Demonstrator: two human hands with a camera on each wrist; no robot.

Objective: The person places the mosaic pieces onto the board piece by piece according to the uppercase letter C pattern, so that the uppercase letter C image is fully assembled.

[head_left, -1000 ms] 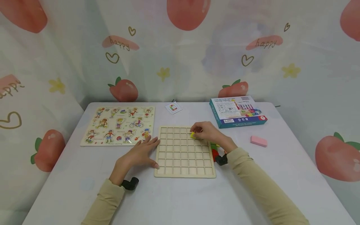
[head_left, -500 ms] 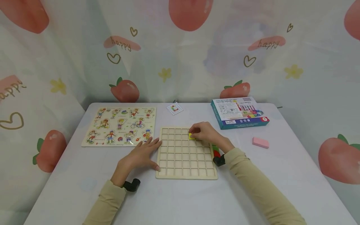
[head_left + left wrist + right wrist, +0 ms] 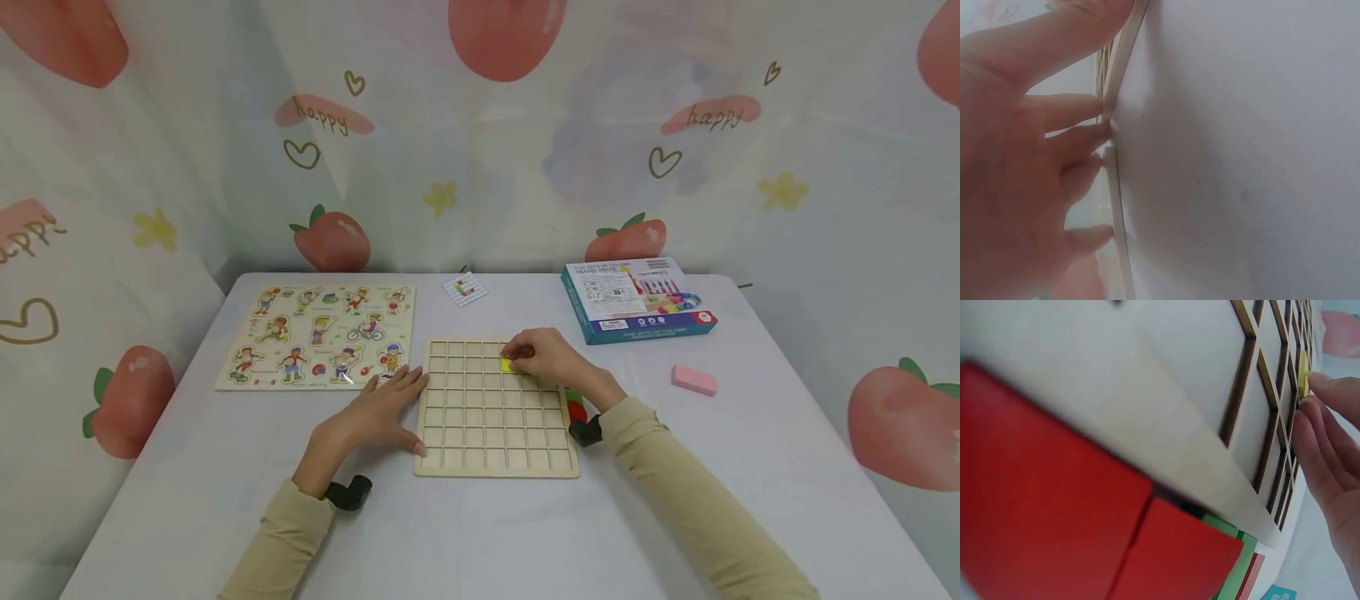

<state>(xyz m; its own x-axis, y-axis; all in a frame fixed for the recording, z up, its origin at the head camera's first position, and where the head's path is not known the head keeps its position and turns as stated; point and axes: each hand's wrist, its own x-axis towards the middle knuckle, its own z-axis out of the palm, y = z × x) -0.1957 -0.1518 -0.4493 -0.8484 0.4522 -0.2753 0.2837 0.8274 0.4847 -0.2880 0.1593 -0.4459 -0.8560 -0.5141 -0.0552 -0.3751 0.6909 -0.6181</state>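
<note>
A square wooden grid board (image 3: 495, 476) lies in the middle of the table. My left hand (image 3: 375, 412) rests at its left edge with the fingers spread, the thumb touching the lower part of the rim. In the upper rows of the grid, my right hand (image 3: 551, 358) pinches a yellow tile (image 3: 507, 365) between thumb and fingers. The right wrist view shows this tile (image 3: 1303, 374) low against the grid's dividers. Green (image 3: 573, 395) and red (image 3: 577, 412) pieces sit beside the board's right edge, partly hidden by the right wrist.
Left of the board lies a picture puzzle (image 3: 315, 337) with cartoon children, close to my left fingertips. Behind stand a small pattern card (image 3: 465, 289) and a teal-edged box (image 3: 637, 300). A pink block (image 3: 693, 380) lies to the right.
My right hand has shifted slightly left with the yellow tile, which has gone from tilted to lying flatter on the grid. The left hand keeps its place at the board's edge.
</note>
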